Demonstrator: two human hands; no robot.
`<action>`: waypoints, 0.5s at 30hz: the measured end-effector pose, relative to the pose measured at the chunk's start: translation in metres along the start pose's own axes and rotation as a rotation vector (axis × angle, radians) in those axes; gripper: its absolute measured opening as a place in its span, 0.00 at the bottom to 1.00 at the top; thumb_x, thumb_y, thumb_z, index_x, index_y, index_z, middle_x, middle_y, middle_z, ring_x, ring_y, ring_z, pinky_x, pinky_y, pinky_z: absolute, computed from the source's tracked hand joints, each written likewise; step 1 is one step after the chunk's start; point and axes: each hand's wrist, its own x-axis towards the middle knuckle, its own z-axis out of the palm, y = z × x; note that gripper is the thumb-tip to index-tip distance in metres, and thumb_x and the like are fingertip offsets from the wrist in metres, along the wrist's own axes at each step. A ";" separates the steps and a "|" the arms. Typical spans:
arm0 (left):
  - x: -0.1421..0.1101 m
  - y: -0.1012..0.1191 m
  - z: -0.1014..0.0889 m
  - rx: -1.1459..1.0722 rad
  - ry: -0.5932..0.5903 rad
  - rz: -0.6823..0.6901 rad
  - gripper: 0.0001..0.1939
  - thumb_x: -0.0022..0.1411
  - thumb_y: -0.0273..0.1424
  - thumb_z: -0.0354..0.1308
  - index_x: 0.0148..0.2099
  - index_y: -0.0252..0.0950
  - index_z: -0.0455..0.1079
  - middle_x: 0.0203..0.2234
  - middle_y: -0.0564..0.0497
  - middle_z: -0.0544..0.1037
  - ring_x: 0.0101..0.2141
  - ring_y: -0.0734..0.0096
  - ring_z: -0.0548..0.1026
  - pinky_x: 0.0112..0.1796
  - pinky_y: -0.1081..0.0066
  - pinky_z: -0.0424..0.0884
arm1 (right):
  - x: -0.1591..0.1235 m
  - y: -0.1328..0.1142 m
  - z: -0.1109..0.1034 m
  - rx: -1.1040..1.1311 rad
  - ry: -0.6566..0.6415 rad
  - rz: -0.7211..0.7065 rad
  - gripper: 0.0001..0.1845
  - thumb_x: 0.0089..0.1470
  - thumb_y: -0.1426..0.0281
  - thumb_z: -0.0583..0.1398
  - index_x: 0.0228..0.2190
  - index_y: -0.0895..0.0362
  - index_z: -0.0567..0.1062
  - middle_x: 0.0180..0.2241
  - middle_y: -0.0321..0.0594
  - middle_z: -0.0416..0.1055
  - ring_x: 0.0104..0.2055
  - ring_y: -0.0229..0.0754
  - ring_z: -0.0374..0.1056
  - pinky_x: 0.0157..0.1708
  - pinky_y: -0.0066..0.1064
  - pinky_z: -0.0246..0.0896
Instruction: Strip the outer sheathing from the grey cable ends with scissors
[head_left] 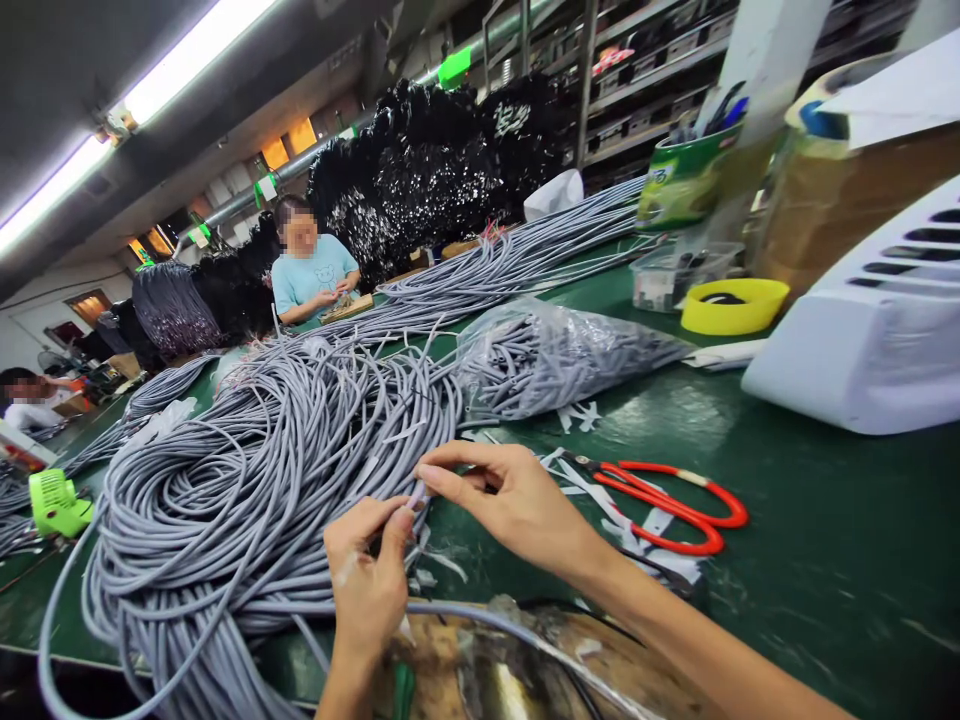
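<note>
Between my two hands is the end of a thin grey cable (pixel 418 492). My left hand (pixel 369 570) pinches it between thumb and forefinger. Just above and to the right, my right hand (pixel 506 492) is closed on the tip of that same end, its fingertips close to my left ones. My fingers cover most of the end, so its detail is hidden. A big loose coil of grey cables (pixel 277 450) lies beside and behind my left hand. Right of my right hand lie red-handled scissors (pixel 667 508), among white strips (pixel 600 500).
Behind my hands lies a clear plastic bag (pixel 555 355) of short grey pieces. A yellow tape ring (pixel 731 318), a green can (pixel 679 180) and a white slotted appliance (pixel 847 330) stand right. Below is a worn wooden board (pixel 442 665). A co-worker (pixel 311 270) sits across the green table (pixel 810 530).
</note>
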 end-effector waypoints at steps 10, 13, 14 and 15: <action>-0.002 -0.006 -0.007 -0.030 0.004 0.218 0.08 0.57 0.27 0.55 0.30 0.35 0.75 0.17 0.53 0.72 0.20 0.74 0.67 0.22 0.75 0.62 | 0.002 0.007 0.008 0.051 -0.187 0.049 0.24 0.47 0.52 0.54 0.13 0.56 0.58 0.13 0.28 0.49 0.17 0.31 0.46 0.16 0.26 0.42; -0.001 -0.002 -0.005 0.068 0.002 0.199 0.10 0.59 0.26 0.52 0.31 0.35 0.75 0.18 0.52 0.72 0.20 0.75 0.67 0.23 0.76 0.62 | -0.002 0.003 0.006 0.017 -0.215 -0.012 0.25 0.48 0.53 0.54 0.12 0.55 0.55 0.14 0.28 0.46 0.18 0.30 0.43 0.17 0.26 0.39; -0.001 -0.001 -0.004 0.117 -0.028 0.209 0.11 0.59 0.26 0.51 0.31 0.34 0.75 0.17 0.53 0.71 0.20 0.75 0.66 0.22 0.76 0.60 | -0.003 0.001 0.005 0.007 -0.227 -0.039 0.25 0.48 0.53 0.54 0.12 0.55 0.54 0.14 0.28 0.45 0.18 0.30 0.42 0.17 0.26 0.39; -0.001 0.000 -0.003 0.166 -0.062 0.229 0.12 0.59 0.25 0.50 0.31 0.34 0.75 0.16 0.53 0.68 0.18 0.75 0.64 0.20 0.76 0.58 | -0.004 0.000 0.004 -0.002 -0.231 -0.061 0.25 0.48 0.54 0.54 0.12 0.55 0.54 0.14 0.28 0.44 0.18 0.30 0.41 0.17 0.26 0.38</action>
